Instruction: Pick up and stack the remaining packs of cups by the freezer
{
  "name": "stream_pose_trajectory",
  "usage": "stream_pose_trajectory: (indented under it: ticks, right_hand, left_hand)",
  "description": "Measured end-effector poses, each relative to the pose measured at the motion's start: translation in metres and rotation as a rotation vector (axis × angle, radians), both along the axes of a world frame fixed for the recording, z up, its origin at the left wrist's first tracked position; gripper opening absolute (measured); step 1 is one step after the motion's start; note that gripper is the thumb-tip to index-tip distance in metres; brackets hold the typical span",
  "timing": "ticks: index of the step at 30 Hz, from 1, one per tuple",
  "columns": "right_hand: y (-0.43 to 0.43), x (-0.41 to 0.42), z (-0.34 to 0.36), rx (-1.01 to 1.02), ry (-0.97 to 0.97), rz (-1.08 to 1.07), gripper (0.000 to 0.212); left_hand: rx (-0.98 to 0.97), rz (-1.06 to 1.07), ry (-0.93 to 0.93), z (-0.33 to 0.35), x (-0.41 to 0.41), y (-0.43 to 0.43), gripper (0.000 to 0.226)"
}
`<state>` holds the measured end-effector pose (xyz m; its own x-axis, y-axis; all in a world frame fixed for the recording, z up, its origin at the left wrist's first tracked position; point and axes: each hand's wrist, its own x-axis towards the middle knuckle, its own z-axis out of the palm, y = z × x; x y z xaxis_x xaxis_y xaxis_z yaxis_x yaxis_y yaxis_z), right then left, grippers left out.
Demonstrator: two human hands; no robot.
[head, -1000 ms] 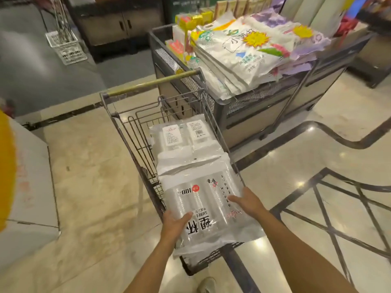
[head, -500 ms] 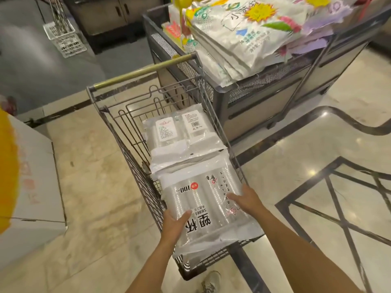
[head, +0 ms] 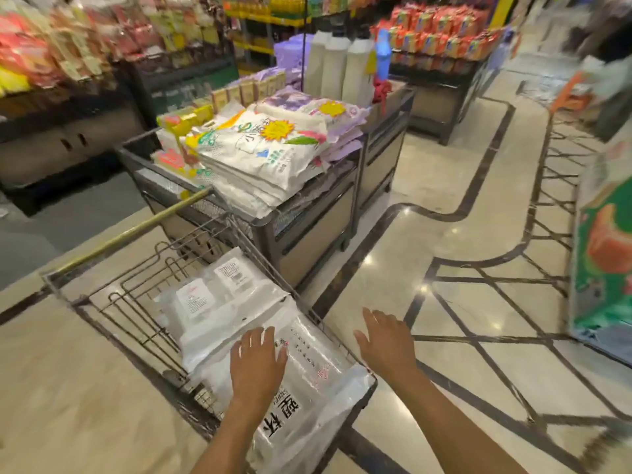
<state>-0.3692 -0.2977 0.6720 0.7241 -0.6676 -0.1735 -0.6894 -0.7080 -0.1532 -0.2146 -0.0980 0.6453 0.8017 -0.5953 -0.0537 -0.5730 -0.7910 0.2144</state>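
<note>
A wire shopping cart [head: 113, 241] with a brass handle stands in front of me. Inside it lies a clear pack of plastic cups [head: 318, 381] with black lettering, on top of other white packs [head: 219, 295]. My left hand [head: 256, 364] hovers flat over the cup pack with fingers spread; whether it touches is unclear. My right hand [head: 386, 340] is lifted off to the right of the cart's rim, fingers straight and apart, holding nothing.
A dark metal display bin [head: 307, 227] piled with white printed bags [head: 260, 152] stands just behind the cart. Tall white bottles [head: 335, 70] rise behind it. Stocked shelves line the back. A green printed stand [head: 605, 261] is at the right. Polished patterned floor lies between.
Both hands have let go of the cup pack, which now lies in the cart. The right hand moved out to the right. The view has tilted up, showing the shelves.
</note>
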Motion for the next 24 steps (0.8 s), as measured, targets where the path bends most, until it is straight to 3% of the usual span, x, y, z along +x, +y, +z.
stream_pose_trajectory:
  ticks: [10, 24]
  right_hand:
    - [0.091, -0.158, 0.025, -0.067, -0.012, -0.645, 0.063]
    - [0.407, -0.376, 0.022, 0.029, 0.163, -1.527, 0.061]
  left_hand:
    - [-0.124, -0.685, -0.088, 0.013, -0.061, -0.047, 0.042]
    - [-0.147, -1.484, 0.043, -0.007, -0.275, 0.040, 0.042]
